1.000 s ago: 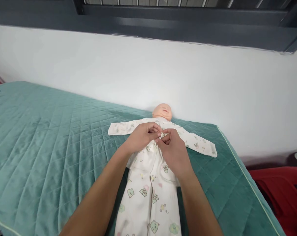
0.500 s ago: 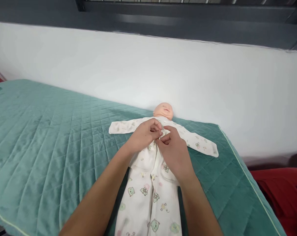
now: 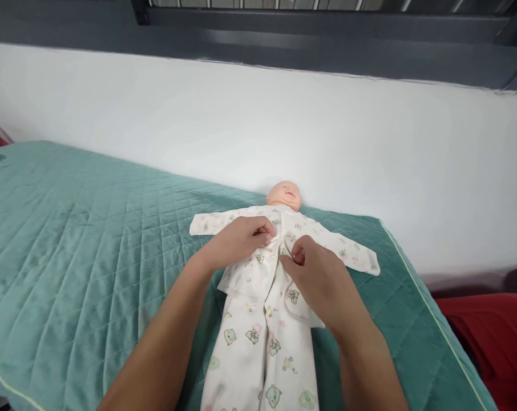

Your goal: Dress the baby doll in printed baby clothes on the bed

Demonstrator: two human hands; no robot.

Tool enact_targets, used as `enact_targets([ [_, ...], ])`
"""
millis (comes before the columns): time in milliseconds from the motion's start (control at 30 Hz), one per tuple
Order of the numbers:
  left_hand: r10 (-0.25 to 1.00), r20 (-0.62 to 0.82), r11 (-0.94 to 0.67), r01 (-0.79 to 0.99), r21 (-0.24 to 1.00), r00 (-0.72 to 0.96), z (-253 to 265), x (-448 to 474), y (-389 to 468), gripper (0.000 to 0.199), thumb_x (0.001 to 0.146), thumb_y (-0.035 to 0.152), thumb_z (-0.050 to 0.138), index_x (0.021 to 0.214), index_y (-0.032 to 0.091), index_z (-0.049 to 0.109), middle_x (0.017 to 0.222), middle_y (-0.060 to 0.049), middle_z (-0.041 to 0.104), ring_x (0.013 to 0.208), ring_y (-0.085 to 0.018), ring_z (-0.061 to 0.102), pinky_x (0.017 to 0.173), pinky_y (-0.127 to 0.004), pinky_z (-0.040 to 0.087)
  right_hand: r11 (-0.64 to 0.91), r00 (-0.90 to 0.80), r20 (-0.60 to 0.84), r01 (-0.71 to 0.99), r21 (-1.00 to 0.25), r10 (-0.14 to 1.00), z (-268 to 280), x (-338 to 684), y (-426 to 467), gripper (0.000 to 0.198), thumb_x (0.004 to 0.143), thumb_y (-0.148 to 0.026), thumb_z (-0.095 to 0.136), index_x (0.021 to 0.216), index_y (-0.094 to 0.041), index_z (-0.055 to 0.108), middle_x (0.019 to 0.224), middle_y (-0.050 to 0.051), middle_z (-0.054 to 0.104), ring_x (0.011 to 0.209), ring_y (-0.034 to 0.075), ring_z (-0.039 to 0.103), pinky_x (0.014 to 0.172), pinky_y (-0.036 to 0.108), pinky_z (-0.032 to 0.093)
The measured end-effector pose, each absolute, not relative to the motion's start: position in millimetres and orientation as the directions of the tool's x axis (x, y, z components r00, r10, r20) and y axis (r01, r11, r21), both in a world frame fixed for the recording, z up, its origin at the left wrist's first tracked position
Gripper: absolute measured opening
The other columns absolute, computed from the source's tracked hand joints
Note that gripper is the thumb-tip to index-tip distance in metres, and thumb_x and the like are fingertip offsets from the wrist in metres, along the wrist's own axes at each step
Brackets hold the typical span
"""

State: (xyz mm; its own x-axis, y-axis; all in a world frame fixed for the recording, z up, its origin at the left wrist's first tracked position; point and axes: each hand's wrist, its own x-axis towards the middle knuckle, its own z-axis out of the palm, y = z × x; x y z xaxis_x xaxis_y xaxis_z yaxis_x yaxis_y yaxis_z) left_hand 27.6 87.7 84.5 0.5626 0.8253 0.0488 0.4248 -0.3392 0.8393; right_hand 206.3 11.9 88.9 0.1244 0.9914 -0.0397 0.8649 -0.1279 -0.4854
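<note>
A baby doll point(image 3: 284, 196) lies on its back with its head toward the wall and its arms spread. It wears a white baby shirt point(image 3: 256, 279) with small animal prints, and matching trousers point(image 3: 245, 354) below. My left hand point(image 3: 245, 237) is closed in a pinch at the shirt's front edge on the chest. Slightly lower, my right hand point(image 3: 316, 271) pinches the opposite front edge. Over the belly the two front panels meet along a slanting line. A small button shows near the upper chest. My fingertips partly cover the cloth they hold.
Under the doll spreads a green quilted cover point(image 3: 113, 257) with a pale piped edge at the right. A white wall point(image 3: 241, 120) rises behind, topped by a dark frame point(image 3: 284, 45). Something red point(image 3: 485, 337) stands beyond the right edge.
My hands have moved apart from their close pinch at the chest. The right hand shifted down and right, the left slightly left and down. More of the shirt front now shows.
</note>
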Motion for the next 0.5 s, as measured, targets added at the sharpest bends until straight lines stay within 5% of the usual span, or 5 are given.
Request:
enact_targets([
  [167, 0.71, -0.116, -0.357, 0.498, 0.79, 0.694, 98, 25, 77, 0.017, 0.085, 0.036, 0.058, 0.084, 0.022, 0.066, 0.074, 0.002, 0.061, 0.065, -0.011, 0.049, 0.055, -0.024, 0.036, -0.081, 0.033, -0.102, 0.861, -0.503, 0.994, 89, 216, 11, 0.037, 0.088, -0.034, 0.049, 0.063, -0.021, 0.026, 0.057, -0.002, 0.043, 0.052, 0.012, 0.03, 0.046, 0.03, 0.02],
  [367, 0.715, -0.105, -0.395, 0.524, 0.755, 0.691, 92, 31, 77, 0.01, 0.08, 0.02, 0.053, 0.076, 0.02, 0.062, 0.07, 0.004, 0.059, 0.06, -0.009, 0.045, 0.051, -0.023, 0.031, -0.134, -0.059, -0.238, 0.683, -0.718, 0.97, 86, 228, 17, 0.038, 0.092, -0.042, 0.05, 0.062, -0.02, 0.042, 0.063, 0.0, 0.063, 0.052, 0.01, 0.041, 0.049, 0.027, 0.029],
  [500, 0.674, -0.07, -0.432, 0.469, 0.77, 0.735, 92, 30, 80, 0.012, 0.083, 0.019, 0.05, 0.074, 0.019, 0.057, 0.07, 0.003, 0.056, 0.06, -0.009, 0.043, 0.053, -0.023, 0.032, -0.085, -0.173, -0.2, 0.512, -0.854, 0.964, 84, 236, 23, 0.039, 0.094, -0.046, 0.054, 0.065, -0.02, 0.051, 0.06, -0.001, 0.064, 0.058, 0.012, 0.054, 0.057, 0.025, 0.04],
])
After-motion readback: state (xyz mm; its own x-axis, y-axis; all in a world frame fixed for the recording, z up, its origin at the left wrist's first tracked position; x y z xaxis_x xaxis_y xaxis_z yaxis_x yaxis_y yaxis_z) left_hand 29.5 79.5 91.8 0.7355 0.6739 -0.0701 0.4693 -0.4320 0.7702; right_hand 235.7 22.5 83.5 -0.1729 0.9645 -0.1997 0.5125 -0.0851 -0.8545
